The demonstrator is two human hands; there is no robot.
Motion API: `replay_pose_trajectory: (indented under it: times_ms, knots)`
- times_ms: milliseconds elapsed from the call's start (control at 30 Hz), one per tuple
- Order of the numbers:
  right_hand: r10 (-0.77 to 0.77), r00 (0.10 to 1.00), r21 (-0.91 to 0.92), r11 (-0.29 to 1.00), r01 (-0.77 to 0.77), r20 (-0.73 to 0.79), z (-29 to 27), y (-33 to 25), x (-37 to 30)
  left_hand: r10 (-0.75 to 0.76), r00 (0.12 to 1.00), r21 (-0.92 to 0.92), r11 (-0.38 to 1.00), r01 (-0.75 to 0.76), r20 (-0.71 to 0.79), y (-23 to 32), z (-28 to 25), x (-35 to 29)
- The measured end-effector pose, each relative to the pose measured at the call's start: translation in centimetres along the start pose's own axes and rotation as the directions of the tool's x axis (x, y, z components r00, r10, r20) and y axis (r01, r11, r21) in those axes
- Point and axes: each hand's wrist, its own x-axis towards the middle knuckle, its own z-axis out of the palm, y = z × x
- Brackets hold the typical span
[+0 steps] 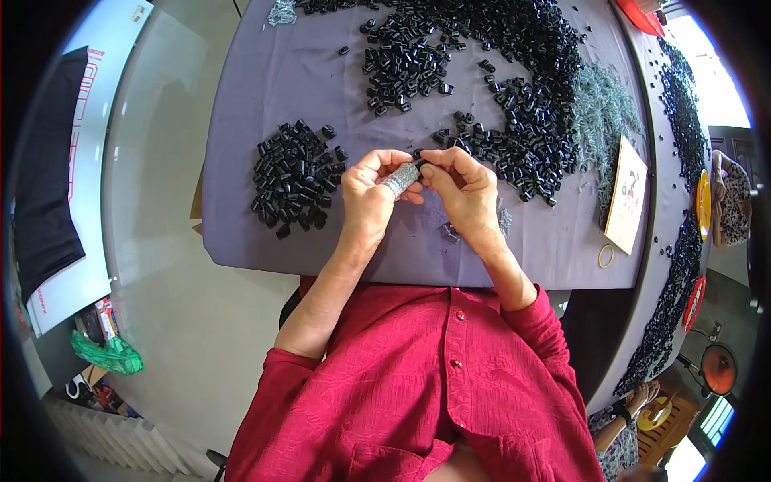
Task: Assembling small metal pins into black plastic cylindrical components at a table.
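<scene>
My left hand (365,197) and my right hand (467,191) meet above the near part of the cloth-covered table. A small black plastic piece (418,161) sits between their fingertips, pinched from both sides and partly hidden. A speckled grey wrap (401,178) appears to cover my left thumb. My right thumb and forefinger press together at the piece; whether they also hold a thin pin cannot be seen. Left of my left hand lies a loose heap of similar black pieces (295,175). Beyond my right hand spreads a larger pile of them (526,120).
Thin clear-grey slivers (602,108) lie heaped at the right, by a booklet (625,195) and a yellow rubber band (605,255). Another table holds more black pieces (671,297). A person's arm (617,430) shows at lower right. A green plastic bag (108,353) lies at left.
</scene>
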Motion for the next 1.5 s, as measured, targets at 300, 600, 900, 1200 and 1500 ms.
replay_pose_trajectory:
  times_ms: [300, 600, 900, 1200, 1500]
  knots:
    - [-0.024, 0.999, -0.121, 0.992, 0.020, -0.030, 0.2, 0.2, -0.7, 0.125, 0.992, 0.199, 0.973, -0.120, -0.015, -0.9, 0.2, -0.4]
    - [-0.388, 0.917, -0.354, 0.848, 0.395, 0.094, 0.5, 0.0, -0.8, 0.104, 0.992, 0.368, 0.927, -0.071, -0.072, -0.2, 0.6, -1.5]
    - [-0.461, 0.837, -0.440, 0.712, 0.547, 0.295, 0.7, 0.4, -1.8, 0.202, 0.979, 0.668, 0.725, -0.167, 0.026, -0.3, -0.7, -2.9]
    - [-0.526, 0.801, -0.511, 0.623, 0.592, 0.287, 1.1, 1.3, -2.4, -0.084, 0.995, 0.382, 0.919, 0.099, -0.056, -0.5, -1.4, -2.2]
    - [-0.387, 0.866, -0.490, 0.715, 0.499, 0.318, 0.1, 1.0, -2.3, -0.073, 0.996, 0.483, 0.871, 0.087, -0.047, -0.8, -1.6, -2.1]
